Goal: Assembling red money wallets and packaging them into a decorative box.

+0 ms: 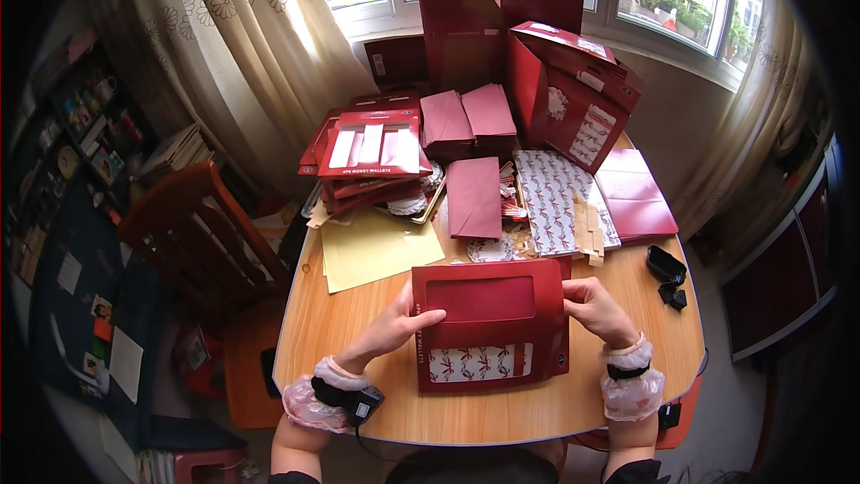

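A flat red cardboard package (546, 336) with two cut-out windows is held near the table's front edge. Its upper window shows plain dark red. Behind the lower one lies white patterned paper (479, 363) with a red and dark print. My left hand (390, 330) grips the package's left edge, thumb across the front and fingers hidden behind. At the upper right edge my right hand (598, 312) is closed with thumb and fingers pinched together; whether it grips the edge itself or a flap there is hard to see.
Beyond the package are a red envelope (474, 197), patterned sheets (551, 193) and pink-red envelope stacks (488, 116). Windowed red packages (376, 143) pile up left, above yellow sheets (372, 246). Large red boxes (461, 36) stand by the window. A black case (666, 264) lies right.
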`<state>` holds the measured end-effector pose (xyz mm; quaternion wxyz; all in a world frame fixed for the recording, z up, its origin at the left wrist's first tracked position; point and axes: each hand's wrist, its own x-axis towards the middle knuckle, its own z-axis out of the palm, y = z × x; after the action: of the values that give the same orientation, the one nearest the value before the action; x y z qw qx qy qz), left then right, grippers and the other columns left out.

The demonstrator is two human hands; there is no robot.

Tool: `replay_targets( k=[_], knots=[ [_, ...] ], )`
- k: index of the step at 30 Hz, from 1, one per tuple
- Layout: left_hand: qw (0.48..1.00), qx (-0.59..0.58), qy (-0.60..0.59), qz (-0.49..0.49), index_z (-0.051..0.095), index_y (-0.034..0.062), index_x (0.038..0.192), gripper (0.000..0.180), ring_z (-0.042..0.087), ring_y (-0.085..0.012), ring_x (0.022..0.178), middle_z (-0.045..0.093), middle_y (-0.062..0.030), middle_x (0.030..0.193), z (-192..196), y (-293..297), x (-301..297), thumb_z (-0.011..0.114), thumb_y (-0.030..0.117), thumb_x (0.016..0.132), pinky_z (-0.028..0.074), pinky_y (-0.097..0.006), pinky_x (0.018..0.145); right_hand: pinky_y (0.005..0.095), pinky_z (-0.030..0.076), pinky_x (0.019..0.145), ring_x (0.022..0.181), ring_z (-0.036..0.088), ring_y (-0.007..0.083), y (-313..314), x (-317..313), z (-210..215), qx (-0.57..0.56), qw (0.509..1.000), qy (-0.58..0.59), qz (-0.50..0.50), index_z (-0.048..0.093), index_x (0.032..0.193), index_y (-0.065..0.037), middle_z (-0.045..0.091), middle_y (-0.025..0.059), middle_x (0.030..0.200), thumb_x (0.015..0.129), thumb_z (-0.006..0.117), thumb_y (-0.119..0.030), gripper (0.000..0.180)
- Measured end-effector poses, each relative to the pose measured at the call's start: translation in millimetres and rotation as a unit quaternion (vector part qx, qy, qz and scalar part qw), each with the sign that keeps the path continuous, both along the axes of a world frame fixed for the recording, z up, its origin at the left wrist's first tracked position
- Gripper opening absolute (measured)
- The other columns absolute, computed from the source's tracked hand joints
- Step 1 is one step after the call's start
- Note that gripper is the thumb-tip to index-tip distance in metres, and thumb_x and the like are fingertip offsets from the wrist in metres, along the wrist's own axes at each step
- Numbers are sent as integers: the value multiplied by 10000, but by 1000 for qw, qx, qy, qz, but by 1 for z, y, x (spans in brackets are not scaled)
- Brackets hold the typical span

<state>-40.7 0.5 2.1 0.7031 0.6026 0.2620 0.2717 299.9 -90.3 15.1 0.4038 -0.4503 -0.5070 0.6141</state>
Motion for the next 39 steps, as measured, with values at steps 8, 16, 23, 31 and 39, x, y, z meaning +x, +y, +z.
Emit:
replay_targets(
  k=[8,16,23,31,39],
  knots=[
    [1000,9,10,4,257,14,1518,698,485,-174,1295,482,-111,1433,2,2,-6,660,157,967,401,-351,1092,289,514,969,1105,631,125,-4,-16,13,-24,993,115,-30,570,1326,66,666,79,1233,1041,556,-144,355],
    [1000,8,12,-8,258,17,1526,713,474,-176,1310,473,-114,1447,9,4,-10,669,164,962,392,-350,1099,306,508,994,1154,628,167,-5,-14,-1,-113,956,268,32,526,1354,43,631,109,1302,1041,535,-126,355],
    [998,-3,26,-55,230,27,1551,750,397,-183,1377,420,-101,1501,16,8,-16,667,171,958,333,-361,1148,345,454,1061,1255,564,204,-13,-28,-1,-117,957,260,58,496,1387,45,585,114,1371,1010,555,-79,401],
    [996,-51,44,-51,240,32,1550,747,401,-181,1366,423,-95,1494,12,12,-19,670,170,956,326,-357,1151,386,466,1054,1260,569,245,-5,-32,-27,-152,945,291,0,518,1370,48,584,132,1374,995,548,-65,393],
    [996,-13,53,-64,223,22,1552,770,386,-187,1377,413,-99,1498,12,11,-22,678,173,949,315,-348,1159,342,459,1063,1295,535,199,-9,-33,-10,-154,956,232,88,432,1459,17,524,103,1445,1008,576,-103,488]
  ],
)
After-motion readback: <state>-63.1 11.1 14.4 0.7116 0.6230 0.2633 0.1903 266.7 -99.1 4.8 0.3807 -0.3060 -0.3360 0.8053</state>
